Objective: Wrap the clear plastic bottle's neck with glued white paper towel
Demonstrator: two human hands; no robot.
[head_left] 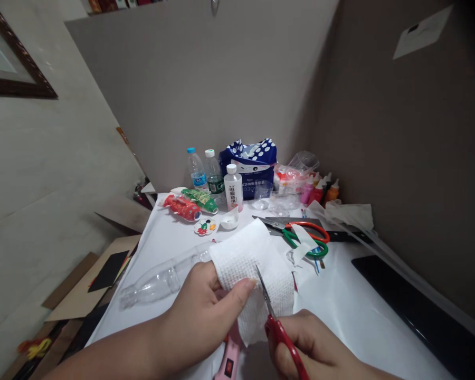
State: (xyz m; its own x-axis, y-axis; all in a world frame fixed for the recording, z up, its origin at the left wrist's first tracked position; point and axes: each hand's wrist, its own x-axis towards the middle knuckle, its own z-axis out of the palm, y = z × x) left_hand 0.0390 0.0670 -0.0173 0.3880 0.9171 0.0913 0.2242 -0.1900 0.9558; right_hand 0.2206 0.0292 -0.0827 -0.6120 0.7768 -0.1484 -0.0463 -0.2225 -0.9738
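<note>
My left hand (206,311) pinches a white textured cloth wipe (249,269) between thumb and fingers and holds it up over the white table (340,306). My right hand (312,348) grips red-handled scissors (275,322), whose blades are cutting into the lower edge of the wipe. An empty clear plastic bottle (162,279) lies on its side just behind my left hand. Under my hands a pink tool (229,361) peeks out.
At the back stand three bottles (214,177), a blue tissue pack (249,161), paint bottles (320,190), painted bottle fish (190,203), a paint palette (205,227) and a clear cup (261,196). More scissors (304,237) lie in the middle. A dark tablet (411,306) sits right. Walls enclose back and right.
</note>
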